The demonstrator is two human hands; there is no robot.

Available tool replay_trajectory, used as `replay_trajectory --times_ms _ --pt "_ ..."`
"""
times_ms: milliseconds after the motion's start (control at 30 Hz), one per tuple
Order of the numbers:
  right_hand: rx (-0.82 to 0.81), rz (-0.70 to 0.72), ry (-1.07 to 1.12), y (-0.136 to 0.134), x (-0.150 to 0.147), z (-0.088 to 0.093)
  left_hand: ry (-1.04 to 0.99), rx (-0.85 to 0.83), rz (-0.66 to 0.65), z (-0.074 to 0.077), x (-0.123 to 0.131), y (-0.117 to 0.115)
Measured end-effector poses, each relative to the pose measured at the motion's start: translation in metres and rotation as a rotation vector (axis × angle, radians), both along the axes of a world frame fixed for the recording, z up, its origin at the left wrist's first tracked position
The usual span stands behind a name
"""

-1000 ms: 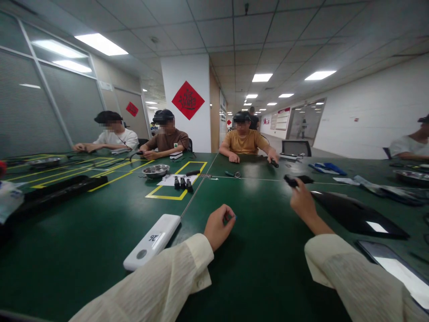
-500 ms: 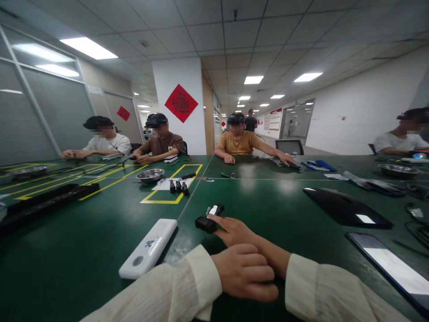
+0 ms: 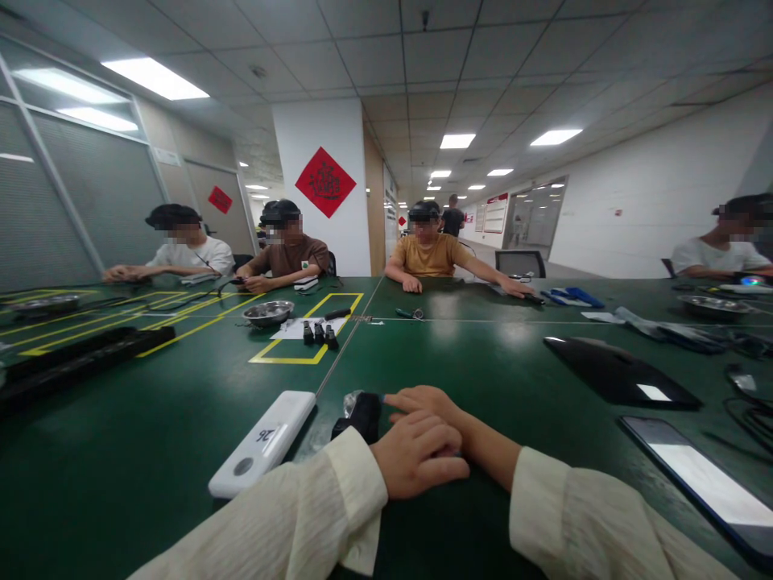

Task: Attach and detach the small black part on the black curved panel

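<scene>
A small black block-like object (image 3: 365, 415) with a shiny clear part lies on the green table in front of me; I cannot make out its kind. My right hand (image 3: 431, 404) is held palm down, its index finger stretched out to the object's right edge. My left hand (image 3: 416, 455) crosses in front of the right hand, overlapping it, with its thumb apart from its loosely bent fingers. It holds nothing that I can see. My left hand hides part of the right hand's other fingers. To the left lies a white power bank (image 3: 266, 443) marked 26.
On the right lie a phone (image 3: 694, 475) and a black glossy panel (image 3: 619, 370). Further off stand a metal bowl (image 3: 269, 312) and several small black parts (image 3: 320, 333) on white paper. A long black tray (image 3: 90, 358) lies left. Several people sit around the table (image 3: 181, 451).
The black object has turned and shifted left and nearer to me. My left hand has moved slightly left and up, and its fingers are less curled. My right hand has shifted a little.
</scene>
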State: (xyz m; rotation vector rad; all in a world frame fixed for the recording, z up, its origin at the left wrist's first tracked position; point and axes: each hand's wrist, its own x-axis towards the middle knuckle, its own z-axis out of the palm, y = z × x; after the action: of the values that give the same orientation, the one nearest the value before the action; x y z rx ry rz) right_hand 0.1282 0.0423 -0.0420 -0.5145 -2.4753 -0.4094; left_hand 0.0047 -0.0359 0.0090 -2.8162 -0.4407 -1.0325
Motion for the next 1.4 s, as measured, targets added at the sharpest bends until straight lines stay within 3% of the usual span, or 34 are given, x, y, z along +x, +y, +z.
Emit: replay_trajectory --times_ms 67,100,233,333,433,533,633,800,1033,1400 --pt "0.081 -0.069 -0.051 0.011 0.016 0.018 0.045 0.123 -0.048 0.001 0.001 0.0" --pt "0.131 -0.174 -0.045 0.017 0.027 0.024 0.077 0.183 -0.065 0.001 0.001 0.0" --pt "0.172 -0.77 0.126 0.045 0.091 0.034 0.149 0.291 -0.081 0.001 -0.001 0.003" --pt "0.171 -1.11 0.222 0.059 0.148 0.032 0.174 0.307 -0.087 0.0 -0.004 0.005" --pt "0.075 -1.389 0.304 0.062 0.204 0.029 0.193 0.329 -0.101 -0.002 -0.006 0.007" --pt "-0.172 -1.637 0.367 0.056 0.249 0.025 0.226 0.35 -0.102 -0.006 -0.006 0.008" --pt "-0.363 -1.733 0.328 0.05 0.275 0.021 0.255 0.352 -0.098 -0.007 -0.005 0.008" --pt "-0.644 -1.812 0.334 0.046 0.284 0.018 0.246 0.331 -0.098 -0.002 -0.002 0.006" --pt "-0.692 -1.79 0.398 0.047 0.297 0.019 0.325 0.278 -0.085 -0.002 -0.004 0.004" --pt "-0.561 -1.786 0.298 0.056 0.311 0.009 0.316 0.236 -0.092 -0.001 -0.004 0.003"
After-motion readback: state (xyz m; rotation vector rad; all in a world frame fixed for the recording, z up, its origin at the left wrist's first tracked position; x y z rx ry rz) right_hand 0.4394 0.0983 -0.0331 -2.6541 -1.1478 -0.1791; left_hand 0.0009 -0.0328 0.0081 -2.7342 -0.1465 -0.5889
